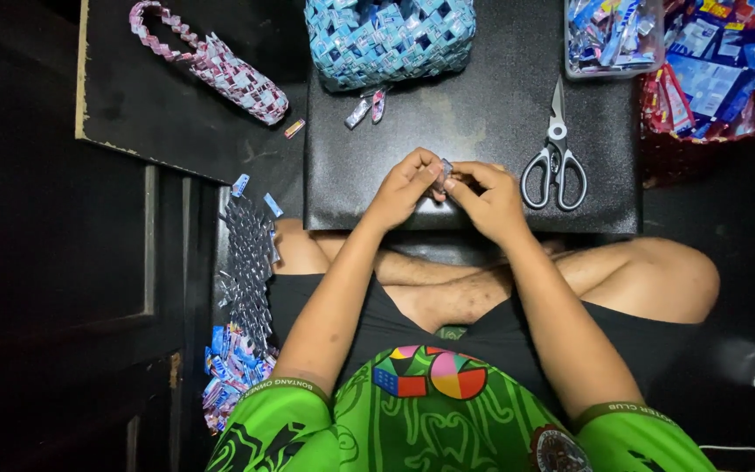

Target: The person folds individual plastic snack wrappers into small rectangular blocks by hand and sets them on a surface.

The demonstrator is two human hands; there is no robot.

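My left hand (404,188) and my right hand (485,197) meet over the near edge of a black board (482,114) that rests before my crossed legs. Between the fingertips of both hands is a small folded strip of wrapper (444,170), silvery and blue. Both hands pinch it together. Grey-handled scissors (555,157) lie shut on the board just to the right of my right hand. Two loose folded strips (367,107) lie on the board farther away, below a blue woven basket (388,39).
A pink woven band (211,61) lies on a dark board at the far left. A clear tub of cut wrappers (613,35) and a pile of wrappers (727,65) sit far right. A woven silver strip (249,262) and more wrappers (229,367) lie by my left knee.
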